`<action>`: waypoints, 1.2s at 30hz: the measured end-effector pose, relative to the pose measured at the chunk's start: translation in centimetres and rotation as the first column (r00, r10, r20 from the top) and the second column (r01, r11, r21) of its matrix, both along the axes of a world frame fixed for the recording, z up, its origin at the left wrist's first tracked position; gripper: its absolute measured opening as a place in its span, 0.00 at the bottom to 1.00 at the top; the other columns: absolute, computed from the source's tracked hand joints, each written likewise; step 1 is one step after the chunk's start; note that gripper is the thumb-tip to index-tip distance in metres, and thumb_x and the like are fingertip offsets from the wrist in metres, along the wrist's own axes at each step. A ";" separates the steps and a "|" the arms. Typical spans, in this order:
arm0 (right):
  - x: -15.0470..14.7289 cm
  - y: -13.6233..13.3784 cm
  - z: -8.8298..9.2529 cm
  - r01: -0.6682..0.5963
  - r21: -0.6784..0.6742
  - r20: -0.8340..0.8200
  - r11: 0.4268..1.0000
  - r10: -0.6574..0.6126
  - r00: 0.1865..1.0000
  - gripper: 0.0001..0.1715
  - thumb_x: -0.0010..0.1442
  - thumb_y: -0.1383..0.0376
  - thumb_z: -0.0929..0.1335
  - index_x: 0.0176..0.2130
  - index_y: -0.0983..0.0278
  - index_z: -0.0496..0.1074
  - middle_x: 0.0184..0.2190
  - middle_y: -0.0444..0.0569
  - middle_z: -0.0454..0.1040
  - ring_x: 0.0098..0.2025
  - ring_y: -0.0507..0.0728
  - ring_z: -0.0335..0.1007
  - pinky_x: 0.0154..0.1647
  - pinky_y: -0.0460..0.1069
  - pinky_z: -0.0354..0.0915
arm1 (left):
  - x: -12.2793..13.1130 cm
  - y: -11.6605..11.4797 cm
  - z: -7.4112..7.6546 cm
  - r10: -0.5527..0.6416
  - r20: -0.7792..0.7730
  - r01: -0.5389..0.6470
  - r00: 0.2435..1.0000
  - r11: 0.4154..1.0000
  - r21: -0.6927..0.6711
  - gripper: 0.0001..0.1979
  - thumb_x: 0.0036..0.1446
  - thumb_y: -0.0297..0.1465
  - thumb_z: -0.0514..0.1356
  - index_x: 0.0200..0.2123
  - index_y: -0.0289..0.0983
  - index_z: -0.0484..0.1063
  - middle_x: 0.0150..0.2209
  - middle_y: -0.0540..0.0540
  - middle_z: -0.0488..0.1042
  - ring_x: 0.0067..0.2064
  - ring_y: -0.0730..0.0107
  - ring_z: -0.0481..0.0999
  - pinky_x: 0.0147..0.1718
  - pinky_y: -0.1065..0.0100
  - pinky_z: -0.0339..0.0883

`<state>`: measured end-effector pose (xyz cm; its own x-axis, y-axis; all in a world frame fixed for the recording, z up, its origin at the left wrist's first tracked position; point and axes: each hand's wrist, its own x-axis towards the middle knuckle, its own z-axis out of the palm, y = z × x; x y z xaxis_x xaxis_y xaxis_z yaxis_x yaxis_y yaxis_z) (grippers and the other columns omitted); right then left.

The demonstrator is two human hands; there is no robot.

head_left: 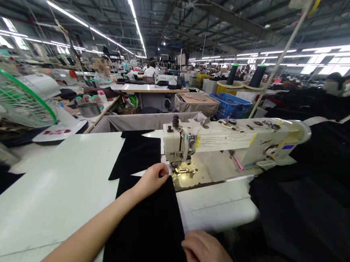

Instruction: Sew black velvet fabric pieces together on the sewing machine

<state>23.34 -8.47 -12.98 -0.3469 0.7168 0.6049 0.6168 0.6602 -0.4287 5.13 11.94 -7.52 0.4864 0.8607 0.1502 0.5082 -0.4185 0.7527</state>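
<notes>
A long piece of black fabric (146,225) lies on the white sewing table (55,194), running from the near edge up toward the needle. My left hand (154,178) is closed on the fabric's far corner, just left of the presser foot (184,170) of the cream sewing machine (222,145). My right hand (209,255) rests on the fabric's right edge near the table's front, fingers curled down on the cloth. A second black fabric piece (136,154) lies behind the machine head.
A green-rimmed fan (14,98) stands at the left. Black garments (314,206) pile up at the right of the machine. A blue basket (230,105), thread cones (258,75) and other workstations with people fill the hall behind.
</notes>
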 end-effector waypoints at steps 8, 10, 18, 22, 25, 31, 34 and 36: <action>-0.6 1.5 0.9 0.117 0.106 0.002 0.987 -0.118 0.993 0.16 0.57 0.78 0.62 0.40 0.62 0.71 0.35 0.51 0.78 0.38 0.59 0.75 0.40 0.53 0.73 | 1.6 2.9 -0.1 0.091 -0.022 -0.092 0.996 0.995 -0.037 0.07 0.44 0.24 0.60 0.25 0.40 0.64 0.22 0.54 0.68 0.25 0.70 0.67 0.27 0.69 0.59; -0.6 1.9 0.8 0.110 0.127 -0.012 0.986 -0.110 0.994 0.18 0.56 0.79 0.62 0.41 0.63 0.71 0.36 0.51 0.79 0.41 0.59 0.76 0.43 0.54 0.74 | 1.9 3.2 -0.1 0.099 -0.028 -0.100 0.995 0.994 -0.037 0.08 0.43 0.23 0.60 0.25 0.40 0.64 0.21 0.55 0.68 0.25 0.71 0.68 0.26 0.70 0.59; -0.5 2.1 0.8 0.102 0.131 -0.005 0.986 -0.102 0.995 0.18 0.55 0.79 0.61 0.41 0.63 0.72 0.37 0.52 0.80 0.40 0.59 0.76 0.44 0.53 0.75 | 1.9 3.4 0.2 0.116 -0.060 -0.114 0.991 0.993 0.043 0.08 0.47 0.23 0.62 0.29 0.39 0.66 0.24 0.53 0.70 0.27 0.68 0.71 0.30 0.68 0.65; -0.3 1.9 1.1 0.062 0.106 0.021 0.992 -0.065 0.998 0.20 0.54 0.79 0.62 0.43 0.65 0.72 0.38 0.54 0.80 0.43 0.60 0.76 0.46 0.55 0.75 | 1.6 -0.7 1.5 0.194 -0.081 -0.174 0.978 0.964 0.199 0.08 0.50 0.24 0.63 0.34 0.38 0.68 0.36 0.43 0.72 0.42 0.54 0.72 0.44 0.56 0.67; -0.1 1.8 1.3 0.042 0.098 0.026 0.994 -0.045 0.999 0.22 0.53 0.78 0.63 0.45 0.65 0.73 0.39 0.54 0.80 0.44 0.60 0.76 0.47 0.54 0.75 | 0.3 -6.6 1.5 -0.094 -0.181 0.137 0.979 0.961 0.241 0.05 0.57 0.24 0.58 0.32 0.40 0.70 0.36 0.44 0.73 0.39 0.59 0.73 0.39 0.60 0.70; -0.2 3.1 2.2 0.081 0.026 -0.010 0.996 -0.081 0.997 0.21 0.57 0.78 0.62 0.47 0.65 0.73 0.42 0.55 0.80 0.46 0.61 0.76 0.50 0.56 0.74 | -3.3 -11.6 -2.7 -0.427 -0.356 0.554 0.831 0.689 0.467 0.23 0.56 0.22 0.56 0.56 0.35 0.69 0.51 0.38 0.78 0.53 0.54 0.75 0.50 0.60 0.75; -0.2 4.6 2.6 0.085 -0.020 -0.011 0.996 -0.086 0.996 0.20 0.59 0.78 0.62 0.47 0.65 0.73 0.43 0.55 0.79 0.46 0.61 0.74 0.51 0.58 0.73 | -4.0 -9.7 -3.6 -0.400 -0.458 0.598 0.794 0.649 0.470 0.30 0.55 0.19 0.55 0.63 0.33 0.64 0.58 0.38 0.74 0.60 0.53 0.72 0.58 0.56 0.71; -0.1 5.6 2.8 0.085 -0.039 0.008 0.996 -0.085 0.996 0.19 0.59 0.77 0.62 0.46 0.64 0.74 0.43 0.54 0.79 0.46 0.61 0.73 0.51 0.58 0.72 | -3.7 -8.3 -3.3 -0.387 -0.486 0.606 0.784 0.648 0.461 0.29 0.56 0.18 0.53 0.62 0.33 0.65 0.57 0.38 0.75 0.59 0.54 0.72 0.58 0.55 0.71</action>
<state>23.22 -2.86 -10.18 -0.2872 0.7672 0.5736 0.6727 0.5878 -0.4494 1.38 3.61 -10.81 0.9232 0.2712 0.2725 0.2474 -0.9616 0.1189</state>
